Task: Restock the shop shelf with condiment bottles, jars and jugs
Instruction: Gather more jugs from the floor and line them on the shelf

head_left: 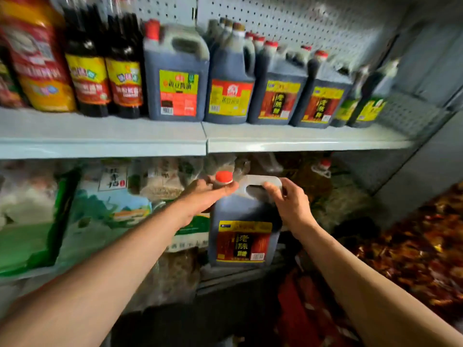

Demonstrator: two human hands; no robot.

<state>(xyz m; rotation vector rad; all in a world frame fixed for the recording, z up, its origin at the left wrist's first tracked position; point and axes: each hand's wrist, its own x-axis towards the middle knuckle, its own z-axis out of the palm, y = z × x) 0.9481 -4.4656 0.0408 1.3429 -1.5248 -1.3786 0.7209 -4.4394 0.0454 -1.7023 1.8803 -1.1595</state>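
Two bare hands carry one dark plastic jug with a red cap and a yellow-and-red label (244, 221) in front of the shelving, below the front lip of the upper grey metal shelf (300, 139).

Furthest left on that shelf stands a large red-and-yellow labelled bottle (37, 66), then two tall dark glass bottles with yellow-and-red labels (105, 71). These narrow items sit shoulder to shoulder, labels outward, so that a shopper can read them.

The left hand (208, 196) curls its fingers and thumb round the jug's neck just under the cap. This grip probably steadies the top and stops the load swinging.

The right hand (288, 199) hooks its fingers through the moulded handle opening, closed round the handle bar. This hand most likely takes the weight.

Further right on the upper shelf stand two matching dark jugs with the same yellow-and-red label (298, 96), touching side by side. The carried jug likely belongs with them. Bare shelf surface shows in front of that row, so lifting over the lip and setting down there appears feasible.
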